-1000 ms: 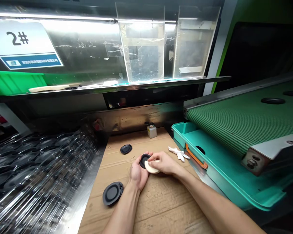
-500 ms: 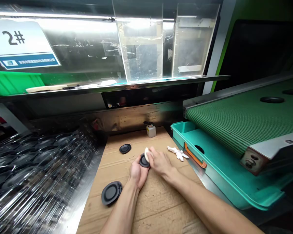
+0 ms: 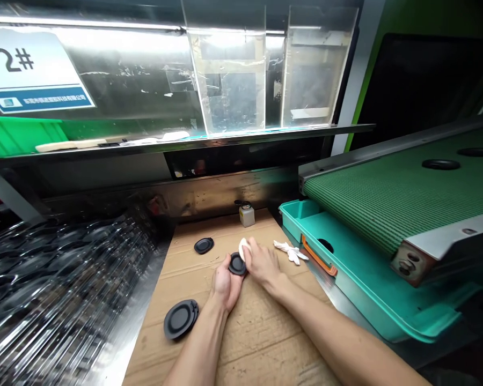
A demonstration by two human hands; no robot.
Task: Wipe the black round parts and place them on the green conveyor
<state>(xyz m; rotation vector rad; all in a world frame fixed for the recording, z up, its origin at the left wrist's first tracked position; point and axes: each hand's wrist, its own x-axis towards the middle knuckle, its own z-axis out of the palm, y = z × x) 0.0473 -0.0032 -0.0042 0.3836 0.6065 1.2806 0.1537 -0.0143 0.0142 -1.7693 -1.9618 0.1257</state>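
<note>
My left hand (image 3: 224,284) is closed round a small round black plastic part (image 3: 237,264) with a raised rim, held above the cardboard sheet (image 3: 265,343). Pinched in my right hand (image 3: 263,264) is a white pad (image 3: 243,249), pressed against the right edge of that part. A larger black part (image 3: 181,319) with a side tab lies left of my left forearm. Farther back lies another black part (image 3: 203,245). Beyond my hands stands a small white bottle (image 3: 247,215) with a dark top. A crumpled white cloth (image 3: 291,252) is right of my right hand.
At the left, clear plastic trays (image 3: 56,289) hold several black parts. A teal bin (image 3: 386,300) with an orange handle stands at the right, under a green conveyor belt (image 3: 406,187) carrying black rings. Above the back runs a metal shelf (image 3: 225,141) with a green bin (image 3: 22,136).
The whole view has shifted slightly. My right hand and the white pad have moved a little upward on the black part; my left hand keeps its hold.
</note>
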